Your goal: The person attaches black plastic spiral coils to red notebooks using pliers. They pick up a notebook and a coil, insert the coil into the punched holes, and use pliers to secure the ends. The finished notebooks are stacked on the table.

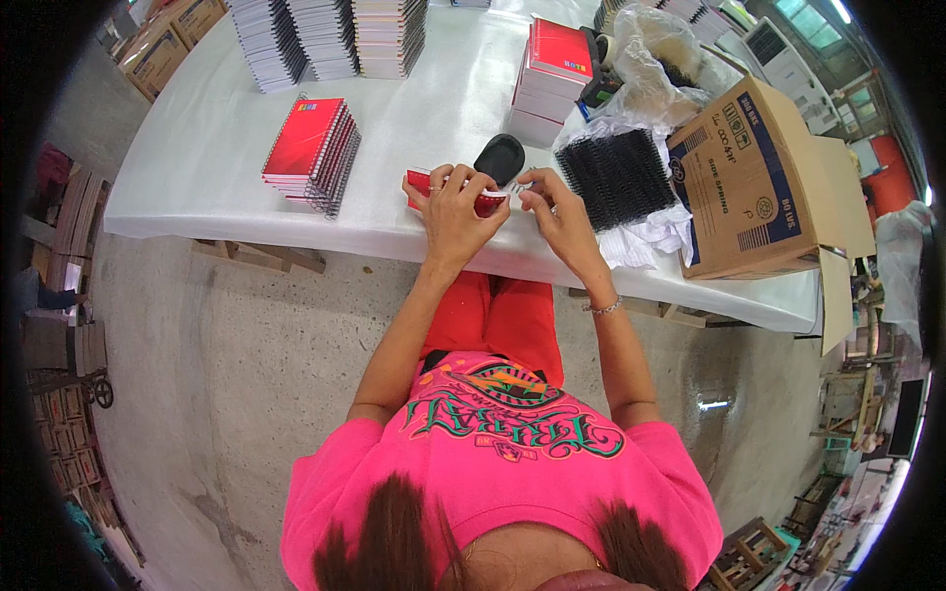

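Observation:
My left hand (457, 215) is closed around a small red-covered notebook (418, 183) near the table's front edge, with the notebook partly hidden behind the fingers. At the notebook's right end, my right hand (560, 215) has thumb and forefinger bent together in a pinch. What sits between those fingertips is too small to make out, though a pale, thin bit shows beside them. Just beyond the hands lies a black oval, cup-like object (500, 159). To the right of my right hand, a bundle of black spiral coils (616, 177) rests on white wrapping.
A stack of red spiral notebooks (307, 143) stands to the left on the white-covered table (177, 187). A taller red-topped stack (555, 74) is farther back, near several spiral-bound stacks (325, 39). An open cardboard box (744, 177) and crumpled clear plastic (655, 59) occupy the right side.

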`<state>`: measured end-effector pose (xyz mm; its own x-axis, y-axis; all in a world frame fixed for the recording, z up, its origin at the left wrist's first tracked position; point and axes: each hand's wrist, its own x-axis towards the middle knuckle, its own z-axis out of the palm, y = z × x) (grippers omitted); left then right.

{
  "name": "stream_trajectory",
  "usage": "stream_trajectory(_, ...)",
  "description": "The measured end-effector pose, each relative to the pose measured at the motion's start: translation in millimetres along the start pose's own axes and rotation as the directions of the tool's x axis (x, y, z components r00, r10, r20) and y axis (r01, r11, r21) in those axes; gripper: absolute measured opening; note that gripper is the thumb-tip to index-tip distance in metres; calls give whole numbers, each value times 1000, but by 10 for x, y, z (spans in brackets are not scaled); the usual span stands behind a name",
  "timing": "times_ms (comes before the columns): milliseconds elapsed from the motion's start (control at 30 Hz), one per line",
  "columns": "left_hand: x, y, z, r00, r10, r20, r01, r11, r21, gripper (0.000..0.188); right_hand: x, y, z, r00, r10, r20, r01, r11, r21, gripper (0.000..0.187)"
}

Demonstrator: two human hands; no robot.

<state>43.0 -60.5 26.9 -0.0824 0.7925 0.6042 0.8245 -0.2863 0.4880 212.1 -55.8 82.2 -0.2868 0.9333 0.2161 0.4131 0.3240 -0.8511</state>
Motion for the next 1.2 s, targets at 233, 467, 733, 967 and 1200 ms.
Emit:
stream_trajectory(233,-3,-19,-6,1000,4,-17,-4,1000,8,30,33,178,36,992,-122,34,124,989,-81,17)
stream_trajectory(467,-18,-14,-14,999,34,-21,-33,998,47,32,26,177,46,989,-145,36,146,989,-27,17)
stream_trajectory(733,-7,-50,-51,998,20,57,-22,999,31,38,4,195,83,997,-67,26,66,997,35,17)
stream_trajectory(967,15,-53,-82,994,46,95,-59,989,137,36,39,263,120,981,-192,-14,189,976,-106,16)
stream_trajectory(1200,0,-37,-41,995,54,83,-68,981,183,28,99,109,97,976,-217,-16,212,964,-163,11)
